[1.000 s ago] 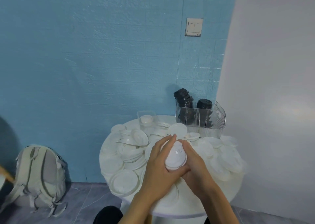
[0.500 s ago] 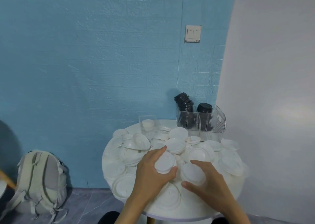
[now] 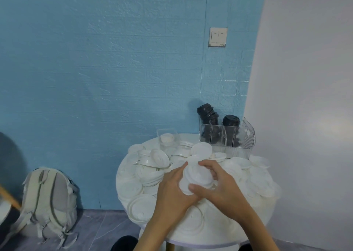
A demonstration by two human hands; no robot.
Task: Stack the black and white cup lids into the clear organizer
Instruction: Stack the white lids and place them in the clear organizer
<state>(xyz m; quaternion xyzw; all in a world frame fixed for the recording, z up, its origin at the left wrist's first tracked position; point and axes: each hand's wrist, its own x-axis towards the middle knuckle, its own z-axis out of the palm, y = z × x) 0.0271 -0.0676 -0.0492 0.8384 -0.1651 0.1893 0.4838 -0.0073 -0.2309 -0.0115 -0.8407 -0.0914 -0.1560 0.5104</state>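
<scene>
1. Small hand-held stack of round white plastic cup lids (image 3: 197,176): gripped above the middle of the round white table (image 3: 191,240), well short of the organizer.
2. Left hand (image 3: 174,188): fingers curled round the stack's left and under side.
3. Right hand (image 3: 219,184): fingers arched over the far rim, thumb against the near edge, pinching the same stack.
4. Clear ribbed plastic organizer with dividers (image 3: 227,139): at the table's far right edge, against the blue wall.
5. Done so far: two columns of black plastic cup lids (image 3: 210,121) standing in the organizer, the left column leaning; no white lids visible inside.
6. Left to do: loose white lids (image 3: 152,166) strewn across most of the tabletop; judged well under half complete.
7. Small clear cup-like container (image 3: 168,139): behind the pile, white contents indistinct.
8. Pale grey backpack (image 3: 48,201): on the floor, left of the table.
</scene>
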